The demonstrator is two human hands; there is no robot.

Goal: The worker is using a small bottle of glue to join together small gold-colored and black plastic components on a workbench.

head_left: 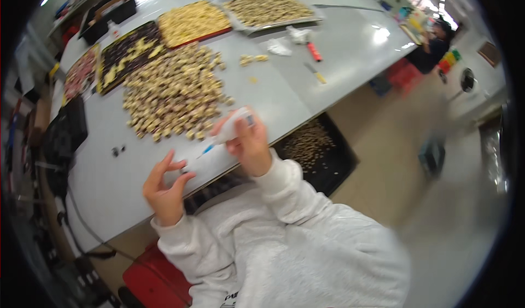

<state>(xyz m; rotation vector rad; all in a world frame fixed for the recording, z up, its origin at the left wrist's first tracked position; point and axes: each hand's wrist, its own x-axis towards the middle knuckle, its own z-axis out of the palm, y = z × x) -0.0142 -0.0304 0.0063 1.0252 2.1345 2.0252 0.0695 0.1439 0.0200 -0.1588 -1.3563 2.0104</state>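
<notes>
My left hand (165, 190) is near the table's front edge, thumb and finger pinching a small dark piece (184, 171); its exact kind is too small to tell. My right hand (249, 145) grips a white squeeze bottle (226, 131) with a blue needle tip (208, 149). That tip points down and left, a short way apart from the pinched piece. Just beyond both hands spreads a large heap of small yellowish and dark pieces (172, 92). A few loose dark pieces (116, 151) lie on the table to the left.
Trays of pieces line the table's far side: a dark one (131, 54), a yellow one (194, 24) and a silver one (273, 13). A knife (315, 73) and red-handled tool (314, 52) lie right. Below the edge sits a black bin (342, 163). Another person (437, 43) is far right.
</notes>
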